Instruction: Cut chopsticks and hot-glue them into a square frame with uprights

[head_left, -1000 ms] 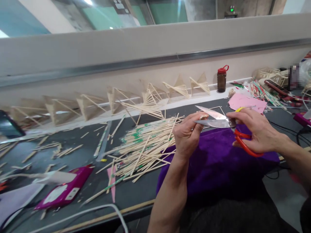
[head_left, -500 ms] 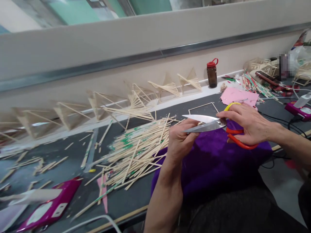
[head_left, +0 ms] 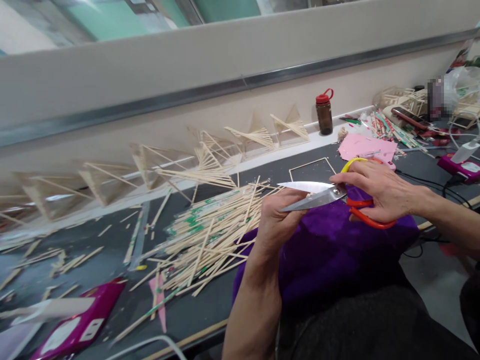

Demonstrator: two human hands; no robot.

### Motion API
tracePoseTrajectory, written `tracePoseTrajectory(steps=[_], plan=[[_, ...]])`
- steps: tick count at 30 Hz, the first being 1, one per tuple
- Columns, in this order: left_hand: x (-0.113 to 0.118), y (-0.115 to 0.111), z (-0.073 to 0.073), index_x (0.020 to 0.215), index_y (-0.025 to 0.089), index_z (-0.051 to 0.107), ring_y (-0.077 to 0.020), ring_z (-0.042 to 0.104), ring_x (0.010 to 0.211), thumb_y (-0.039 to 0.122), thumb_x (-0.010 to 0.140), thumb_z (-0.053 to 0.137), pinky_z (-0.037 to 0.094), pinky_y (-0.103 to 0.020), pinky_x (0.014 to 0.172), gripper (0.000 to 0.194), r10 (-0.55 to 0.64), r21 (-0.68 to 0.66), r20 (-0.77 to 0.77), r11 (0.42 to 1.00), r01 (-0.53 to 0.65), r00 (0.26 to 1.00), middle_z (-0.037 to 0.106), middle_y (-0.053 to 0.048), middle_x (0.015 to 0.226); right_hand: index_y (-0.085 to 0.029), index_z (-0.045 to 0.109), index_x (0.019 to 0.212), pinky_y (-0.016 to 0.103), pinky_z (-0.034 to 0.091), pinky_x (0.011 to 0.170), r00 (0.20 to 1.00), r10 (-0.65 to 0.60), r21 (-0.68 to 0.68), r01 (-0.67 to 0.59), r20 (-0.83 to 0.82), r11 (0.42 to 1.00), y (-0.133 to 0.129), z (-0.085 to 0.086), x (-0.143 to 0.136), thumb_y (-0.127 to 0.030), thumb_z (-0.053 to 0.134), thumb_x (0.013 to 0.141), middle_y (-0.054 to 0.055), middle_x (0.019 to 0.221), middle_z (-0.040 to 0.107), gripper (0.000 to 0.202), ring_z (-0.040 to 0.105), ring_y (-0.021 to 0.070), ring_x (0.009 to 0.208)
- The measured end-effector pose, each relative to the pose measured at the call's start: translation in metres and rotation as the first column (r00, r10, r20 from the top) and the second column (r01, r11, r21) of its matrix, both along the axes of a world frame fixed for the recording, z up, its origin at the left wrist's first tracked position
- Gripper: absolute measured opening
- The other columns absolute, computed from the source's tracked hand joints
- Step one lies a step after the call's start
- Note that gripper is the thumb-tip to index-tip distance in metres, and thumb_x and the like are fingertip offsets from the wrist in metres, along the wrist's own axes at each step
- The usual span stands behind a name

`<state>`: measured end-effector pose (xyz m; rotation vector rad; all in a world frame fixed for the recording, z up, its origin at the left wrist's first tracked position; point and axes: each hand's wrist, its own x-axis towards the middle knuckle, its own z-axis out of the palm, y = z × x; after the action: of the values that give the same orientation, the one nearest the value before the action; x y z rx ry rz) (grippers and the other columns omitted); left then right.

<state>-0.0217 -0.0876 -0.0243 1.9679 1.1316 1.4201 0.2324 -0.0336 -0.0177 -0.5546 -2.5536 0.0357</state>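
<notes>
Scissors (head_left: 313, 201) are held by the right hand (head_left: 386, 192) above purple cloth (head_left: 330, 260), blades parted, apparently to straddle whatever is gripped in the closed left hand (head_left: 275, 217), which cannot be told, while sticks (head_left: 213, 232) are piled on the surface (head_left: 195, 312), presumably for easy reach.

The person is wearing dark clothes (head_left: 360, 320), almost black, that are looking plain and soft. The left hand (head_left: 279, 212) and right hand (head_left: 380, 192) are going bare, and both forearms are showing bare too. Both arms are looking slim, and they are getting thinner at the wrists.
</notes>
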Motion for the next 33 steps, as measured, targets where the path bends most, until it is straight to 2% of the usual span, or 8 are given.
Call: tracePoseTrajectory(steps=[8,13,19,23,28,33], plan=[[-0.001,0.002,-0.004,0.058,0.020,0.072,-0.0144,0.064,0.058,0.025,0.082,0.069,0.048,-0.025,0.057,0.025,-0.033,0.061,-0.082,0.997,0.038,0.996,0.071,-0.003,0.063,-0.022,0.051,0.139,0.039,0.046,0.081,0.998,0.064,-0.011,-0.064,-0.024,0.998,0.003,-0.004,0.001,-0.036,0.060,0.089,0.011,0.109,0.060,0.053,0.055,0.0247,0.095],[0.000,0.002,-0.005,0.065,0.022,0.076,-0.0171,0.070,0.066,0.028,0.085,0.068,0.055,-0.026,0.065,0.023,-0.044,0.075,-0.138,0.996,0.055,0.989,0.076,-0.005,0.071,-0.024,0.050,0.142,0.044,0.047,0.085,0.999,0.053,-0.044,-0.052,0.011,0.998,0.002,-0.002,0.001,-0.038,0.060,0.089,0.012,0.114,0.059,0.056,0.055,0.0272,0.100],[0.003,0.002,-0.008,0.077,0.021,0.080,-0.0183,0.075,0.081,0.019,0.085,0.067,0.059,-0.028,0.077,0.015,-0.082,0.051,-0.103,0.995,0.088,0.991,0.080,-0.007,0.091,-0.025,0.048,0.147,0.043,0.047,0.085,0.995,0.066,-0.140,-0.054,0.076,0.989,0.005,-0.003,0.001,-0.061,0.064,0.086,0.012,0.114,0.062,0.073,0.056,0.0279,0.101],[0.002,0.002,-0.010,0.075,0.022,0.080,-0.0183,0.074,0.083,0.018,0.086,0.066,0.059,-0.030,0.081,0.018,-0.109,0.043,-0.084,0.993,0.113,0.990,0.080,-0.006,0.090,-0.025,0.047,0.149,0.041,0.046,0.085,0.992,0.076,-0.165,-0.059,0.102,0.984,0.004,-0.004,0.001,-0.069,0.061,0.086,0.013,0.117,0.062,0.078,0.057,0.0269,0.101],[0.002,0.004,-0.011,0.074,0.022,0.080,-0.0187,0.074,0.081,0.022,0.086,0.068,0.060,-0.031,0.080,0.017,-0.094,0.028,-0.074,0.995,0.096,0.993,0.080,-0.006,0.088,-0.025,0.046,0.150,0.041,0.046,0.085,0.989,0.093,-0.158,-0.075,0.114,0.985,0.003,-0.002,0.001,-0.066,0.059,0.090,0.013,0.118,0.063,0.074,0.057,0.0263,0.099],[0.003,0.006,-0.012,0.074,0.020,0.079,-0.0184,0.074,0.076,0.024,0.086,0.070,0.059,-0.027,0.071,0.016,-0.110,0.054,-0.054,0.992,0.113,0.992,0.079,-0.007,0.083,-0.024,0.048,0.148,0.042,0.047,0.084,0.988,0.084,-0.162,-0.062,0.128,0.985,0.001,0.001,0.001,-0.046,0.057,0.094,0.013,0.113,0.063,0.060,0.057,0.0258,0.097]])
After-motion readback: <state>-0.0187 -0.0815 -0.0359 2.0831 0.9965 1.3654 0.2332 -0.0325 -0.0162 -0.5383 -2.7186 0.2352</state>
